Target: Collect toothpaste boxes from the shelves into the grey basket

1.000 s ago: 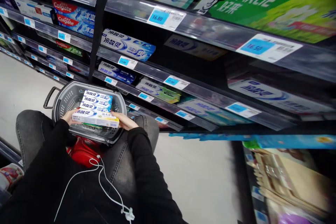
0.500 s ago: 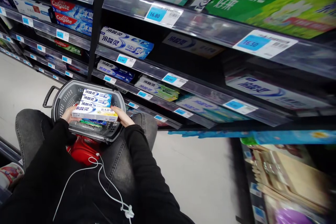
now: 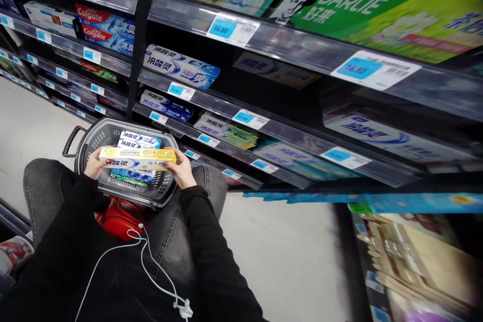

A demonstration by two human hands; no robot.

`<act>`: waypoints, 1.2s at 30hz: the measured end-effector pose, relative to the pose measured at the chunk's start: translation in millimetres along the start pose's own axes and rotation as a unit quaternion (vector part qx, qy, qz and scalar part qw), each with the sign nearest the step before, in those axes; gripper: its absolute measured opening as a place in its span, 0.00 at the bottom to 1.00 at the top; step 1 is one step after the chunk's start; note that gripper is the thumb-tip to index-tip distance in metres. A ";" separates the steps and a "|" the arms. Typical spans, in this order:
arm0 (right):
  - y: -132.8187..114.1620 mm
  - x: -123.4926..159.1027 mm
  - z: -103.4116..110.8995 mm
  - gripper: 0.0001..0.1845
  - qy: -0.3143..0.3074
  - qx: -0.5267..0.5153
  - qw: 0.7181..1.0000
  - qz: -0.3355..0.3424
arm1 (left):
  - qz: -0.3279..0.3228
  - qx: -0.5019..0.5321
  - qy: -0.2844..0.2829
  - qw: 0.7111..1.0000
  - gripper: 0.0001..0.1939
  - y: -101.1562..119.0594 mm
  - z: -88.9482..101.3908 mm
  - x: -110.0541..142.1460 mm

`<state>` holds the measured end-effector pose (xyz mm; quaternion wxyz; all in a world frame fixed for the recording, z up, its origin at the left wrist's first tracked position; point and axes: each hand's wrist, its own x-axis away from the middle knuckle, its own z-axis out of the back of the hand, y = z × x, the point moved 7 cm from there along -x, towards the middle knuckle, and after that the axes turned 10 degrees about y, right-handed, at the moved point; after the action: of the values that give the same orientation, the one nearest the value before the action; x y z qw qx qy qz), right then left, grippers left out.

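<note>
A grey plastic basket (image 3: 166, 188) rests on my knees, with white-and-blue toothpaste boxes (image 3: 139, 140) lying inside it. Above the basket I hold one long toothpaste box (image 3: 136, 158) by its two ends; its yellow side faces up. My left hand (image 3: 93, 162) grips the left end and my right hand (image 3: 182, 167) grips the right end. Both sleeves are black.
Store shelves with price tags (image 3: 231, 28) run along the right and back, stocked with more toothpaste boxes (image 3: 181, 64) and green cartons (image 3: 381, 7). A red object (image 3: 118, 219) sits under the basket. A white earphone cable (image 3: 151, 271) hangs over my lap. Pale floor (image 3: 287, 256) lies ahead.
The box in my hands has been tipped up and lifted slightly off the stack, so its yellow side now faces up. The other boxes stay in the basket.
</note>
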<state>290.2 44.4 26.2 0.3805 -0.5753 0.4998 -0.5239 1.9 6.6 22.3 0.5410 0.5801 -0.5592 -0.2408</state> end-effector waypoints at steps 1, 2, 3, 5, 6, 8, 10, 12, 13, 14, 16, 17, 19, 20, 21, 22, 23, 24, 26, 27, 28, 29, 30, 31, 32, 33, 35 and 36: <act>3.1 -1.7 0.8 0.33 0.009 -0.016 1.000 -0.011 | 0.004 0.002 -0.015 1.000 0.39 1.4 -3.1 1.7; 7.5 -4.3 1.5 0.32 0.019 -0.035 0.999 -0.030 | 0.007 0.004 -0.035 0.999 0.41 3.2 -8.0 4.8; 13.0 -7.3 1.8 0.30 0.030 -0.055 0.996 -0.056 | 0.008 0.004 -0.060 0.998 0.43 5.5 -14.5 9.4; 25.9 -13.3 -0.3 0.25 0.043 -0.090 0.988 -0.122 | -0.004 -0.004 -0.111 0.994 0.49 12.9 -31.2 23.9; 32.1 -15.6 -3.1 0.23 0.041 -0.104 0.982 -0.155 | -0.018 -0.011 -0.130 0.991 0.52 18.2 -40.2 33.4; 42.0 -18.1 -11.2 0.20 0.022 -0.127 0.970 -0.206 | -0.062 -0.046 -0.140 0.987 0.53 31.3 -57.0 54.6; 49.7 -16.8 -21.4 0.21 -0.011 -0.143 0.959 -0.245 | -0.115 -0.125 -0.106 0.980 0.48 46.3 -70.6 75.8; 56.9 -11.8 -31.5 0.24 -0.051 -0.143 0.948 -0.280 | -0.166 -0.226 -0.064 0.958 0.40 61.5 -84.2 96.2; 59.9 -8.8 -35.7 0.25 -0.071 -0.137 0.944 -0.292 | -0.193 -0.267 -0.049 0.943 0.37 69.0 -91.3 105.6; 62.2 -6.0 -39.1 0.25 -0.087 -0.129 0.942 -0.299 | -0.221 -0.297 -0.040 0.928 0.34 76.0 -98.6 114.5; 64.8 -2.2 -42.9 0.26 -0.107 -0.113 0.941 -0.301 | -0.276 -0.329 -0.033 0.902 0.31 87.0 -111.9 129.6; 65.4 -1.0 -43.8 0.26 -0.111 -0.107 0.941 -0.301 | -0.300 -0.338 -0.029 0.892 0.30 90.7 -116.8 135.4; 65.8 0.4 -44.0 0.27 -0.115 -0.097 0.942 -0.302 | -0.335 -0.348 -0.023 0.875 0.29 94.8 -123.3 143.6; 65.7 0.7 -43.9 0.28 -0.116 -0.093 0.942 -0.302 | -0.345 -0.351 -0.021 0.870 0.29 95.6 -125.1 146.2; 65.3 0.7 -43.7 0.28 -0.117 -0.091 0.942 -0.302 | -0.353 -0.354 -0.020 0.866 0.29 96.0 -126.4 148.0; 64.8 0.4 -43.6 0.28 -0.119 -0.092 0.942 -0.299 | -0.358 -0.357 -0.021 0.863 0.29 96.2 -127.3 149.2; 64.3 0.0 -43.5 0.28 -0.120 -0.094 0.943 -0.297 | -0.360 -0.359 -0.021 0.861 0.29 96.2 -127.9 149.9; 63.8 -0.3 -43.6 0.28 -0.122 -0.097 0.943 -0.295 | -0.360 -0.361 -0.021 0.860 0.30 96.3 -128.1 150.3; 63.0 -0.7 -44.3 0.28 -0.126 -0.104 0.942 -0.293 | -0.355 -0.365 -0.017 0.861 0.30 96.7 -127.8 150.1; 62.5 -0.6 -44.7 0.28 -0.127 -0.107 0.942 -0.292 | -0.351 -0.365 -0.014 0.862 0.30 96.9 -127.3 149.8; 61.9 -0.3 -45.2 0.27 -0.129 -0.110 0.941 -0.293 | -0.346 -0.364 -0.011 0.865 0.30 97.1 -126.8 149.5; 61.2 0.1 -45.7 0.27 -0.130 -0.112 0.940 -0.294 | -0.341 -0.361 -0.010 0.868 0.30 97.3 -126.5 149.2; 60.4 0.6 -46.2 0.27 -0.130 -0.112 0.940 -0.295 | -0.337 -0.355 -0.010 0.872 0.30 97.6 -126.2 149.1; 59.8 1.0 -46.4 0.26 -0.131 -0.112 0.940 -0.296 | -0.334 -0.347 -0.010 0.877 0.29 97.9 -125.8 149.1; 59.5 1.3 -46.5 0.26 -0.131 -0.110 0.939 -0.298 | -0.330 -0.339 -0.010 0.881 0.29 98.3 -125.4 149.0; 59.7 1.4 -46.3 0.26 -0.129 -0.109 0.939 -0.299 | -0.326 -0.332 -0.010 0.885 0.29 98.5 -124.8 148.7; 61.3 0.8 -45.3 0.25 -0.125 -0.110 0.939 -0.301 | -0.315 -0.324 -0.009 0.892 0.30 98.4 -123.6 147.5; 62.5 0.2 -44.8 0.25 -0.124 -0.112 0.939 -0.302 | -0.308 -0.321 -0.007 0.896 0.30 98.2 -122.8 146.7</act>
<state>235.1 34.9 -26.6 0.1965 -0.7982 0.3071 -0.4795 110.3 -62.0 194.9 0.5926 0.5163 -0.2488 -0.5660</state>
